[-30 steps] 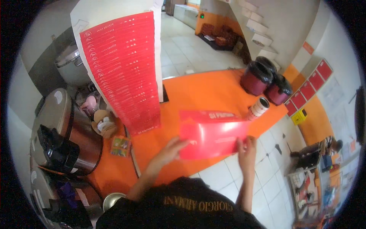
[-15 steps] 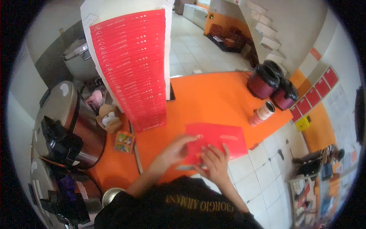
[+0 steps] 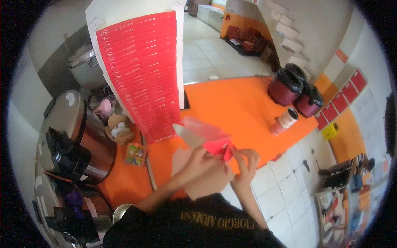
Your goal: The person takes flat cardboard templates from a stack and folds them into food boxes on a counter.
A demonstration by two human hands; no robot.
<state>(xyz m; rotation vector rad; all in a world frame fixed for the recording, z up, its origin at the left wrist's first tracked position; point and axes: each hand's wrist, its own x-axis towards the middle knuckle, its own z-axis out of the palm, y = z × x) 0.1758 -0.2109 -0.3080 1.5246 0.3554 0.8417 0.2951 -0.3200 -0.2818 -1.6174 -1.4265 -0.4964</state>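
Observation:
A red folding carton with a pale inner face is held over the front of the orange table, its panels bent apart and slightly blurred. My left hand is closed on its left and middle part. With thumb and fingers, my right hand pinches a small red flap at the carton's right end. Just beyond and to the left rises a tall stack of red flat cartons, edged with white card.
Large steel cookers line the left side, near a small colourful packet and a metal bowl. Dark red rice cookers and a stack of paper cups stand on the orange table at the right.
The carton has turned from a flat red panel to opened, bent panels showing its pale inside. My right hand has moved up to its right end; my left hand has shifted slightly right.

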